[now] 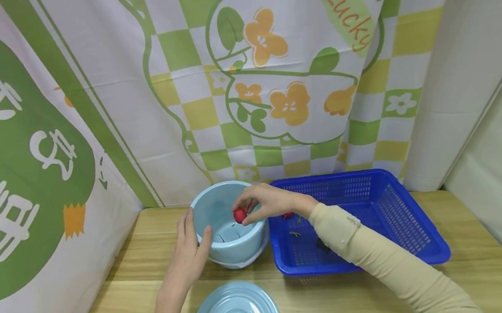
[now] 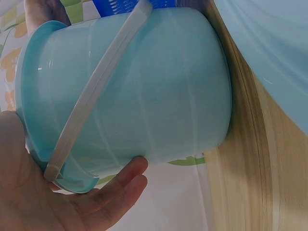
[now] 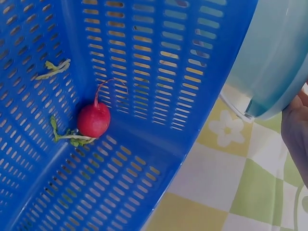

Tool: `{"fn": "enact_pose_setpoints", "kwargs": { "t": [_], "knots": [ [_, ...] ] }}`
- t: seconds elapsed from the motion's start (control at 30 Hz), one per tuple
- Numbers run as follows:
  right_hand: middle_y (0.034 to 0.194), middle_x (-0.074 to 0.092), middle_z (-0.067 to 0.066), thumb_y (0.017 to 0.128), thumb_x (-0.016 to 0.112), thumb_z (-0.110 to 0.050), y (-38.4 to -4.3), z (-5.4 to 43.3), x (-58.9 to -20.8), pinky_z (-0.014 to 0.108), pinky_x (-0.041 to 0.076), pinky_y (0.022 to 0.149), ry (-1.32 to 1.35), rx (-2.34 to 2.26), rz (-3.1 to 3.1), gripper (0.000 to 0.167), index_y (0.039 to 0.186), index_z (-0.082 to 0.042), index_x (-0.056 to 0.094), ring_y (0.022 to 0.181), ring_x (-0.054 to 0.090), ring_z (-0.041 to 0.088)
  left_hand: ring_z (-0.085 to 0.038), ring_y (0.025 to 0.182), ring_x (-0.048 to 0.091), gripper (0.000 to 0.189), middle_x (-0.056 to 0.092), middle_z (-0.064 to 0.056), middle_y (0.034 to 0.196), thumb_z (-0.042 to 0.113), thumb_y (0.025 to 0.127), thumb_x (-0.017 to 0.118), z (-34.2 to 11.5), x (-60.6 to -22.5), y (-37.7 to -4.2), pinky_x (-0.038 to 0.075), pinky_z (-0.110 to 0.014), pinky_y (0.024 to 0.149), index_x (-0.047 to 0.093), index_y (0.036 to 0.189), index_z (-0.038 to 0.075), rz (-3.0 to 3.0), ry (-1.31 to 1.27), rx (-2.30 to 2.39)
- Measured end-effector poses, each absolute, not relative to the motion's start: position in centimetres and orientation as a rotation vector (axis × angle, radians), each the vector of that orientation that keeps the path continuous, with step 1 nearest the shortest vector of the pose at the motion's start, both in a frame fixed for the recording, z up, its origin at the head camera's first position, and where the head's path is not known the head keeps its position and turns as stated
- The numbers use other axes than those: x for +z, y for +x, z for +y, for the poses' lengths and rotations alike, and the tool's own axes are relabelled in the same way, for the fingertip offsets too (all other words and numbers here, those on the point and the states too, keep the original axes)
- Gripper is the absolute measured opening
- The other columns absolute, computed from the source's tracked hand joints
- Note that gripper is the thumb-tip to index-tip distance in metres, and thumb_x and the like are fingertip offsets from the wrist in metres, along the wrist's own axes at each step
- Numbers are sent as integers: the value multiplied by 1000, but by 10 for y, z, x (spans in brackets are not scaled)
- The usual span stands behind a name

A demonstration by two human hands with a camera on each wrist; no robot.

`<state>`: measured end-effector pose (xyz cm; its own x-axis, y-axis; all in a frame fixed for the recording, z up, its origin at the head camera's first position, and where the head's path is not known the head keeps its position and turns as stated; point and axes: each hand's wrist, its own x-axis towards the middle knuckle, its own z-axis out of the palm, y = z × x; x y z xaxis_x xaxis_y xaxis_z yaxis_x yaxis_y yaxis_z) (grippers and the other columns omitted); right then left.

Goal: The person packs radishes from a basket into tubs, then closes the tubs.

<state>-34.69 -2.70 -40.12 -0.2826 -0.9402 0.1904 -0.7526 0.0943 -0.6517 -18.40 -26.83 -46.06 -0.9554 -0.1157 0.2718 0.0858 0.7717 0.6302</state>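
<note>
Between thumb and fingers my right hand (image 1: 266, 201) pinches a red radish (image 1: 240, 215) over the mouth of a light blue bucket (image 1: 238, 252). A few thin dark strands lie on the bucket's floor. My left hand (image 1: 187, 256) holds the bucket at its left rim, fingers along the outside, as the left wrist view also shows. In that view the bucket's pale handle (image 2: 96, 86) hangs down across its side. Another radish (image 3: 94, 120), with a thin root, sits in a corner of the blue basket (image 1: 361, 265), beside leafy stem scraps (image 3: 72, 138).
A round light blue lid (image 1: 258, 307) lies on the wooden table (image 1: 337, 302) in front of the bucket. The basket stands close to the bucket's right side. Behind them hangs a printed curtain (image 1: 213, 145).
</note>
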Motion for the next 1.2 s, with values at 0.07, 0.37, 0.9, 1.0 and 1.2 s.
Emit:
{"fn": "enact_pose_setpoints", "kwargs": {
  "t": [0.07,0.37,0.9,1.0,1.2],
  "knots": [
    [118,72,11,94,83,-13,-347,-28,-401,27,59,92,-1698,-958,2107,38,127,2,71,102,72,16,-48,149,36,82,16,-19,172,52,112,41,-268,-460,-184,33,-66,118,9,169,3,-2669,26,-972],
    [120,72,12,95,81,-13,-345,-32,-398,26,59,92,-1687,-857,2144,38,128,2,71,103,73,18,-49,149,36,81,16,-19,172,52,112,41,-269,-460,-184,33,-67,118,10,169,2,-2672,37,-972],
    [120,74,10,93,84,-14,-344,-36,-393,21,58,88,-1657,-712,2177,37,125,1,73,102,74,19,-50,148,38,82,16,-19,171,53,112,41,-268,-462,-184,36,-68,116,10,169,2,-2677,48,-973],
    [120,74,11,93,83,-13,-344,-37,-393,22,58,88,-1664,-724,2177,37,125,1,73,101,74,19,-50,147,38,82,16,-19,171,52,112,41,-268,-461,-184,36,-68,116,9,169,2,-2672,43,-971],
    [121,74,11,93,83,-12,-343,-37,-393,22,58,88,-1660,-720,2182,36,126,-1,73,102,74,19,-51,145,40,81,17,-20,171,51,112,42,-267,-461,-184,37,-69,114,10,169,2,-2667,42,-964]
  ]
}}
